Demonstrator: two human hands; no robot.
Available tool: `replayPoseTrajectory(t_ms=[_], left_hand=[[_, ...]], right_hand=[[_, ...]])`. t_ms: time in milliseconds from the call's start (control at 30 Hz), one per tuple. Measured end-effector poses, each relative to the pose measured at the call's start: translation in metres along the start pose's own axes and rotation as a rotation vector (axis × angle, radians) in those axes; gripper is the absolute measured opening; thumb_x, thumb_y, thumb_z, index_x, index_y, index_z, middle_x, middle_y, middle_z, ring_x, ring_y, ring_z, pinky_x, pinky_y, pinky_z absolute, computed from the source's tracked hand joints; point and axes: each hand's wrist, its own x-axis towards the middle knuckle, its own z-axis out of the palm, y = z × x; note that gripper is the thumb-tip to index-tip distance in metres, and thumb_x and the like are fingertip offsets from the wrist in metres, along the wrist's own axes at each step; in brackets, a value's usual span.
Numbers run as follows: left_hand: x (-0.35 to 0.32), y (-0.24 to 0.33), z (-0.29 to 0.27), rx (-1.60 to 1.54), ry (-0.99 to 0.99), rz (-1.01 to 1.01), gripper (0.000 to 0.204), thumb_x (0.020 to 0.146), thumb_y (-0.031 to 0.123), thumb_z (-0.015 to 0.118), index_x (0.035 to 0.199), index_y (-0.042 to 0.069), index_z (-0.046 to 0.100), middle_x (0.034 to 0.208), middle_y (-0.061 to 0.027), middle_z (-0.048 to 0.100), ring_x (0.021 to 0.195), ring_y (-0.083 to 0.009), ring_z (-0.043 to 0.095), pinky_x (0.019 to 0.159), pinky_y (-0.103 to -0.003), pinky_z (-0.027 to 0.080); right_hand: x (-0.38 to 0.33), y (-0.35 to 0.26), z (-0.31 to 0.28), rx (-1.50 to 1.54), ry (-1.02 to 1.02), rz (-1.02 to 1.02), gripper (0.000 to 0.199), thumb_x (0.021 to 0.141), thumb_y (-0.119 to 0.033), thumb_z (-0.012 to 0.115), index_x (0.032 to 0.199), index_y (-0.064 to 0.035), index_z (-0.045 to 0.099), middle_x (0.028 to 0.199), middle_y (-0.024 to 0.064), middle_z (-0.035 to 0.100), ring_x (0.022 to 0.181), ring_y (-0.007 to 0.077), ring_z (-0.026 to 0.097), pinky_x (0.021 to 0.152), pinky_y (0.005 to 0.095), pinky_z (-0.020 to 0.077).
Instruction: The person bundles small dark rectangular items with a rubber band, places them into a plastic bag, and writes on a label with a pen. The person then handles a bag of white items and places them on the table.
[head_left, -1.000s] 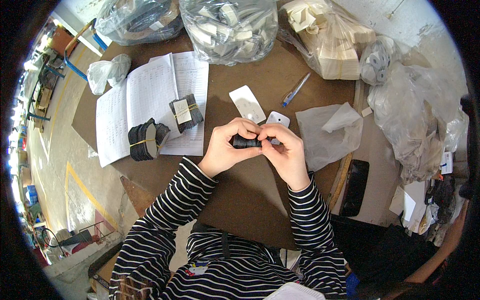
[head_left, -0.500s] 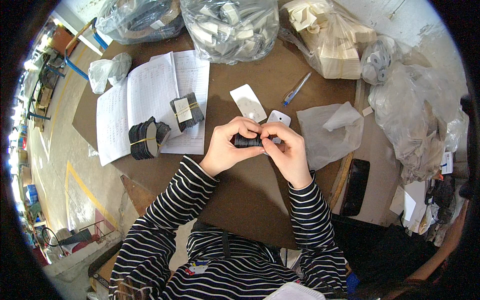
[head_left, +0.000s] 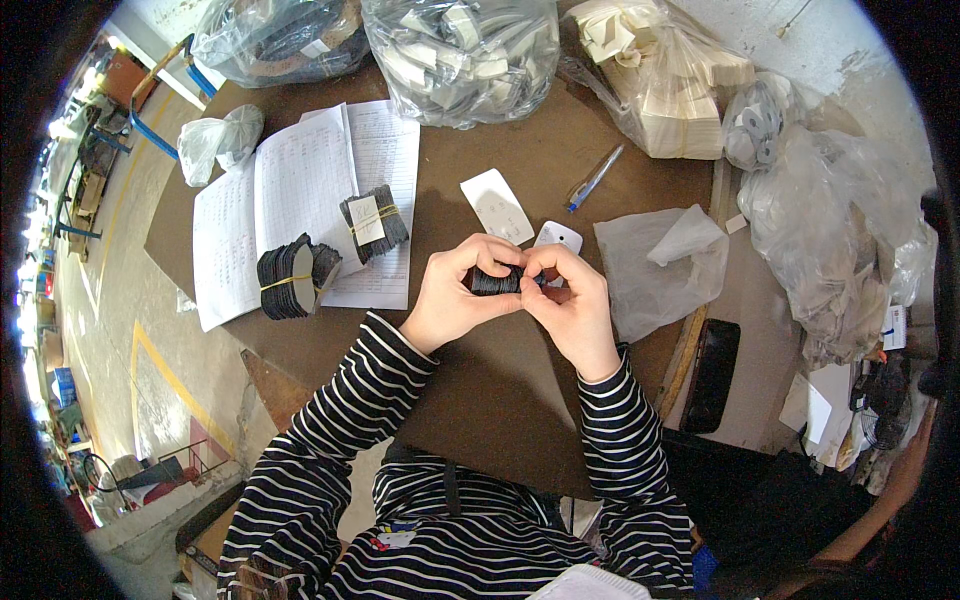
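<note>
Between my two hands, above the brown table, is a stack of thin black pieces [head_left: 492, 284]. My left hand [head_left: 447, 292] wraps its fingers and thumb around the stack from the left. At the stack's right end, the fingertips and thumb of my right hand [head_left: 572, 300] are pinched close against it. Just beyond my hands lie a white tag with a hole [head_left: 558, 237] and a blank-looking white card [head_left: 497, 206]. Two banded bundles of dark pieces, one with a grey face [head_left: 292, 280] and one with a paper label [head_left: 376, 223], rest on an open notebook [head_left: 222, 225].
A blue pen [head_left: 595, 178] and a flattened clear bag [head_left: 660, 265] lie to the right. Filled plastic bags [head_left: 465, 60] line the table's far edge, and more crumpled bags [head_left: 825, 230] crowd the right side. A black phone [head_left: 712, 375] sits near the right edge.
My right fingertips have shifted slightly at the right end of the stack. My left hand keeps its hold, and the things on the table stay where they were.
</note>
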Motion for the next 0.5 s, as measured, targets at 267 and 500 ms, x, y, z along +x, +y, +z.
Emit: replayPoseTrajectory(t_ms=[267, 500], left_hand=[[-0.0007, -0.0040, 0.0001, -0.004, 0.008, -0.019, 0.045, 0.069, -0.002, 0.085, 0.085, 0.007, 0.045, 0.104, -0.0136, 0.070, 0.104, -0.0258, 0.064, 0.092, -0.039, 0.050], [-0.0003, -0.0016, -0.0006, -0.008, 0.003, -0.029, 0.045, 0.068, -0.002, 0.085, 0.085, 0.007, 0.045, 0.103, -0.0144, 0.070, 0.102, -0.0247, 0.064, 0.092, -0.038, 0.050]], right_hand=[[0.0013, -0.0010, 0.0011, -0.036, 0.020, -0.115, 0.015, 0.086, 0.007, 0.064, 0.097, -0.0019, 0.061, 0.098, 0.0044, 0.063, 0.080, 0.0091, 0.058, 0.065, 0.0229, 0.0497], [0.0013, -0.0053, -0.0012, -0.033, -0.020, -0.134, 0.013, 0.088, 0.008, 0.061, 0.098, -0.0006, 0.060, 0.103, 0.0058, 0.062, 0.086, 0.0100, 0.060, 0.068, 0.0229, 0.0516]])
